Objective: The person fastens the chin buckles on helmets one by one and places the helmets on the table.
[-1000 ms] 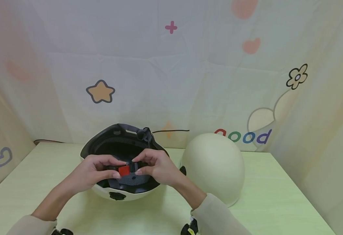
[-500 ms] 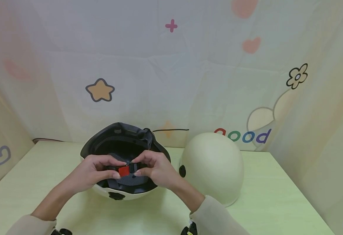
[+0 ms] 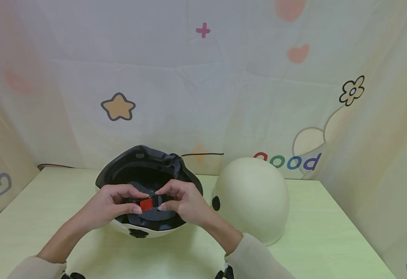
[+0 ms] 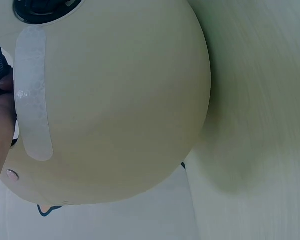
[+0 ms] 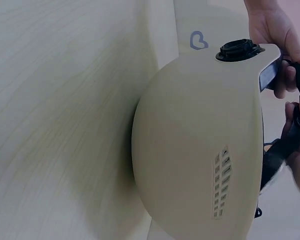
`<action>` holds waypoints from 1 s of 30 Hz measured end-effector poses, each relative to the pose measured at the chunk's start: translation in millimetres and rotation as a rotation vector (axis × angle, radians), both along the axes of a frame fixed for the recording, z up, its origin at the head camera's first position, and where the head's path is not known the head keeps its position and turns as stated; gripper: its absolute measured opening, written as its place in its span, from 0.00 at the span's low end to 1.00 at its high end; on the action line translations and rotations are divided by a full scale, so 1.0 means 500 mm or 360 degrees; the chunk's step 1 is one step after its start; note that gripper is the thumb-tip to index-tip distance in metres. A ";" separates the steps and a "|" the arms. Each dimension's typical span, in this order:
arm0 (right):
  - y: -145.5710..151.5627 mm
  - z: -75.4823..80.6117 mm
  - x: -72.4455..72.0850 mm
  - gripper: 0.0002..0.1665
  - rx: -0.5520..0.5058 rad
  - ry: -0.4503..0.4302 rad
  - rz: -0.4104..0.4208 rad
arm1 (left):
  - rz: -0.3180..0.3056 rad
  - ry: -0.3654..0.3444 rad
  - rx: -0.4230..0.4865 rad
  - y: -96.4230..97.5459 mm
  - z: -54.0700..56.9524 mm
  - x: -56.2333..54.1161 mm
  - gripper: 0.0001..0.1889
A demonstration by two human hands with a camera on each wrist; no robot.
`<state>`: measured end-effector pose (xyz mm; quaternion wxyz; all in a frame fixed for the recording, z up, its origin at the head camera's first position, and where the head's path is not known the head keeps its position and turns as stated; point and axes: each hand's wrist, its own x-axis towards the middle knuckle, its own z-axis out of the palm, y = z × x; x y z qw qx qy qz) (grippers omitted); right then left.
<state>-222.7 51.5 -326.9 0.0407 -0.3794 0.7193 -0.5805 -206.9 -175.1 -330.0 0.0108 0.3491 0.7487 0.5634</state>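
Observation:
A cream helmet (image 3: 161, 233) lies upside down with its black padded inside facing up. Over its opening, the left hand (image 3: 114, 199) pinches the red part of a chin strap buckle (image 3: 146, 204) between thumb and forefinger. The right hand (image 3: 186, 199) pinches the black part of the buckle (image 3: 157, 200), right up against the red part. Black straps run from both sides of the buckle. In the right wrist view the two hands meet above the helmet rim (image 5: 260, 125). The left wrist view shows mostly the helmet's outer shell (image 4: 125, 100), with a reflective strip (image 4: 34, 95).
A second cream helmet (image 3: 253, 197) sits dome up just right of the first, close to the right forearm. Both stand on a pale green wood-grain table (image 3: 328, 232). A printed curtain (image 3: 189, 97) hangs behind and at both sides.
The hands keep their pinch on the buckle, which has shifted very slightly downward. The strap at the helmet's back right has dropped a little. The head view has moved slightly.

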 end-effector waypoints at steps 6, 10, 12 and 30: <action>-0.004 0.004 0.004 0.13 -0.0010 -0.0001 0.0045 | -0.0106 0.0017 0.0084 0.003 -0.003 -0.004 0.11; -0.005 0.003 0.003 0.13 -0.0001 0.0003 0.0068 | -0.0102 0.0018 0.0054 0.001 -0.004 -0.005 0.12; -0.005 0.002 0.001 0.13 0.0006 0.0008 0.0088 | -0.0093 0.0001 0.0017 -0.003 -0.006 -0.004 0.12; 0.016 0.005 -0.015 0.16 0.0253 0.0049 0.0087 | -0.0042 0.0047 -0.0177 -0.005 -0.010 -0.005 0.14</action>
